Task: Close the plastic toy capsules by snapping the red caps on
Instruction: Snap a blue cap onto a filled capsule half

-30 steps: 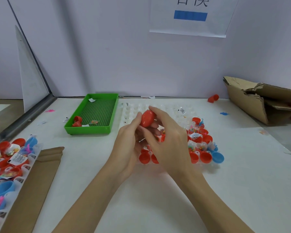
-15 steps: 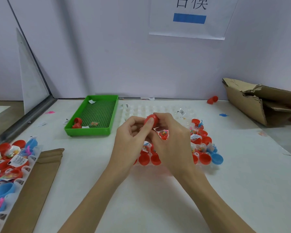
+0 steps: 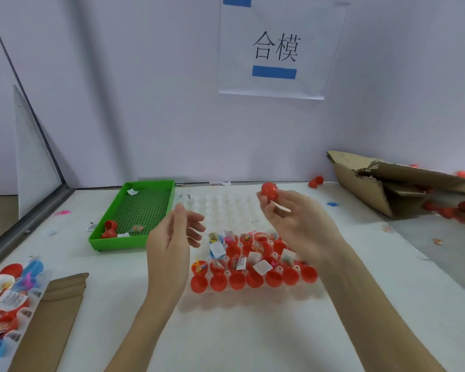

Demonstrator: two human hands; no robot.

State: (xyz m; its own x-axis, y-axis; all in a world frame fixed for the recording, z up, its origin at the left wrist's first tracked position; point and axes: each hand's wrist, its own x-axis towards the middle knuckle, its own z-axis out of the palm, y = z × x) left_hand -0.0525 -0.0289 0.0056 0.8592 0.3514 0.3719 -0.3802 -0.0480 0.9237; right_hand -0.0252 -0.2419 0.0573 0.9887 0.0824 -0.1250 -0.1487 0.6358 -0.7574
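White table [image 3: 253,331], red capsule [image 3: 269,190] in raised right hand [image 3: 295,224].

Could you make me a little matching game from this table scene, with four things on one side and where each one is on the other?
Things:
1. red capsule
2. green tray
3. cardboard box
4. left hand

Places or states:
A. far right of the table, torn open
B. open, holding nothing
C. held up in the right hand
D. left of the clear grid tray

Pairs: 1-C, 2-D, 3-A, 4-B
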